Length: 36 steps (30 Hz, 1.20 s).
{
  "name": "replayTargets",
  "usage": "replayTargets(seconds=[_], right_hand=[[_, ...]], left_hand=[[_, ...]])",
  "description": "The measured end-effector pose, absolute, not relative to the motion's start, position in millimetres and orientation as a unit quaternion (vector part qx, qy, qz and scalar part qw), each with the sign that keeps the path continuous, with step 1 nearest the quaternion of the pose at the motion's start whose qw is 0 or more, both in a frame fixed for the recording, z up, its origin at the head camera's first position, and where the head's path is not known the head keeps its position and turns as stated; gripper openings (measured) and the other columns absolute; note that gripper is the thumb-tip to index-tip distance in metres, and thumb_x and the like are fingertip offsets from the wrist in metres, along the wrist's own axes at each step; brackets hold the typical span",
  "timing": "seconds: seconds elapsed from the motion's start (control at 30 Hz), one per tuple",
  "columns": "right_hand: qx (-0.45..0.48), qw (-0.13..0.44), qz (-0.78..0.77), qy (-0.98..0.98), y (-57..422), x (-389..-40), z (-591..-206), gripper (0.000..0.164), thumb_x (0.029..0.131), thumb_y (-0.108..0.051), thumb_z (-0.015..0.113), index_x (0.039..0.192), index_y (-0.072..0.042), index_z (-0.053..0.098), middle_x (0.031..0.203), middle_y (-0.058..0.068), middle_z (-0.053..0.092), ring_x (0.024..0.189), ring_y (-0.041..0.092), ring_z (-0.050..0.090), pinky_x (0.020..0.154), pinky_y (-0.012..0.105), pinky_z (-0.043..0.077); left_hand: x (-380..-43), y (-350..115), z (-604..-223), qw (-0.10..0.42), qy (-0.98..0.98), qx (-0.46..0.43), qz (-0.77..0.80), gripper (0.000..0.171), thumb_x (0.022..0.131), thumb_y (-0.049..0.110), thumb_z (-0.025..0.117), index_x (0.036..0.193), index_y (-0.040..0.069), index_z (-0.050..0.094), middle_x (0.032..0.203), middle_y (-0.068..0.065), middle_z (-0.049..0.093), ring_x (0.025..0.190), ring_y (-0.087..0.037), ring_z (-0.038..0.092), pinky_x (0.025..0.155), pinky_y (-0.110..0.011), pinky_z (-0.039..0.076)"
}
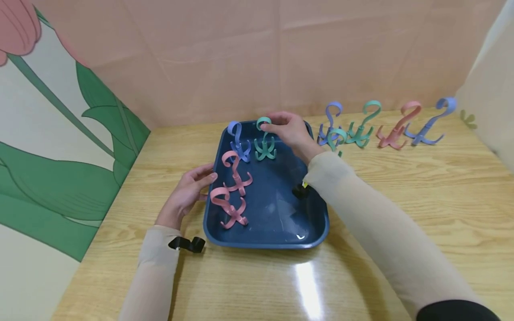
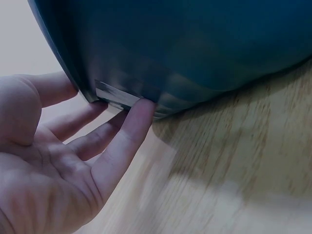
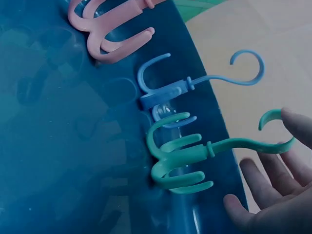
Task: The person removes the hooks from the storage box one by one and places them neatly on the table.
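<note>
Head view: R hand (image 1: pixel 291 130) over far end of tray (image 1: pixel 277 209), thumb + forefinger pinching curled top of grn hook (image 1: pixel 265 147). Hook upright-ish, prongs inside tray nr far wall; contact w/ floor: can't tell. R wrist view adds the grip detail: thumb on outer curl, fingers behind, rest of fingers apart & bent past tray rim; all four prongs visible, stem leaning out over rim.

L hand (image 1: pixel 188 189) at tray's L side: thumb by rim, digits apart. L wrist view gives what head view hides: palm side, one fingertip on outer wall just above table (image 2: pixel 234 165), other tips partly behind tray edge. Touching tray, yes; firm pinch or just steadying, can't tell.

Also in tray: bl hook (image 1: pixel 239 149), L of grn one & just beside it; far pink hook (image 1: pixel 238 180) and near pink hook (image 1: pixel 233 211) along L side. R wrist view has one pink only, cut by frame top.

Head view only: hooks on table, R of tray – bl (image 1: pixel 330 127), grn (image 1: pixel 362 127), pink (image 1: pixel 396 129), bl at far R end (image 1: pixel 429 125), in rough row; small part of another grn (image 1: pixel 336 135) in front, partly hidden by R sleeve (image 1: pixel 381 218). Blk clip (image 1: pixel 186 244) at L cuff, same view.
</note>
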State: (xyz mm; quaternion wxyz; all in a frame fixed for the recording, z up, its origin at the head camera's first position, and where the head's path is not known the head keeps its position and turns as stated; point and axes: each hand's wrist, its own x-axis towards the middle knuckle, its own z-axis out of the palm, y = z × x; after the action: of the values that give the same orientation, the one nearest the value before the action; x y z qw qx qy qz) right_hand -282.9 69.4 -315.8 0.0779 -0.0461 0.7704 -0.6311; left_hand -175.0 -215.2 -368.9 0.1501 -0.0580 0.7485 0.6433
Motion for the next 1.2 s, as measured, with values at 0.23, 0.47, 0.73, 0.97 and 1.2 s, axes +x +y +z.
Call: replayTargets(seconds=[0.23, 0.47, 0.73, 0.97, 1.2], right_hand=[[-0.042, 0.082, -0.641, 0.762, 71.0, -285.0, -322.3, 0.037, 0.090, -0.029, 0.077, 0.124, -0.014, 0.071, 0.121, 0.002, 0.068, 0.114, 0.019, 0.061, 0.105, 0.043, 0.043], [-0.054, 0.085, -0.670, 0.736, 70.4, -286.1, -323.0, 0.036, 0.089, -0.029, 0.078, 0.121, -0.012, 0.072, 0.116, 0.004, 0.070, 0.109, 0.020, 0.062, 0.103, 0.048, 0.045], [-0.067, 0.066, -0.651, 0.754, 67.2, -284.7, -325.9, 0.034, 0.090, -0.030, 0.078, 0.116, -0.009, 0.074, 0.110, 0.005, 0.071, 0.106, 0.025, 0.062, 0.096, 0.044, 0.049], [-0.084, 0.037, -0.635, 0.767, 63.6, -282.1, -326.7, 0.031, 0.090, -0.027, 0.077, 0.113, -0.006, 0.075, 0.108, 0.007, 0.072, 0.101, 0.024, 0.063, 0.089, 0.041, 0.051], [-0.090, 0.035, -0.636, 0.766, 63.1, -279.3, -324.4, 0.031, 0.091, -0.025, 0.077, 0.114, -0.005, 0.074, 0.110, 0.009, 0.071, 0.102, 0.022, 0.062, 0.098, 0.048, 0.048]], left_hand=[[-175.4, -214.6, -368.9, 0.148, 0.750, -0.059, 0.642, 0.051, 0.103, 0.028, 0.059, 0.151, 0.016, 0.047, 0.146, -0.008, 0.050, 0.122, -0.030, 0.056, 0.079, -0.039, 0.058], [-175.4, -214.6, -368.0, 0.148, 0.750, -0.056, 0.642, 0.050, 0.103, 0.027, 0.059, 0.151, 0.016, 0.047, 0.146, -0.008, 0.050, 0.124, -0.030, 0.056, 0.079, -0.039, 0.058], [-174.9, -214.8, -368.3, 0.149, 0.752, -0.055, 0.640, 0.050, 0.104, 0.027, 0.058, 0.151, 0.016, 0.047, 0.147, -0.009, 0.050, 0.124, -0.030, 0.055, 0.080, -0.039, 0.058], [-174.8, -215.0, -368.7, 0.149, 0.752, -0.056, 0.640, 0.051, 0.103, 0.028, 0.059, 0.151, 0.016, 0.047, 0.147, -0.009, 0.050, 0.124, -0.030, 0.056, 0.081, -0.040, 0.058], [-174.8, -214.9, -368.8, 0.146, 0.753, -0.053, 0.639, 0.050, 0.103, 0.027, 0.058, 0.151, 0.015, 0.047, 0.146, -0.009, 0.050, 0.123, -0.030, 0.056, 0.079, -0.039, 0.058]])
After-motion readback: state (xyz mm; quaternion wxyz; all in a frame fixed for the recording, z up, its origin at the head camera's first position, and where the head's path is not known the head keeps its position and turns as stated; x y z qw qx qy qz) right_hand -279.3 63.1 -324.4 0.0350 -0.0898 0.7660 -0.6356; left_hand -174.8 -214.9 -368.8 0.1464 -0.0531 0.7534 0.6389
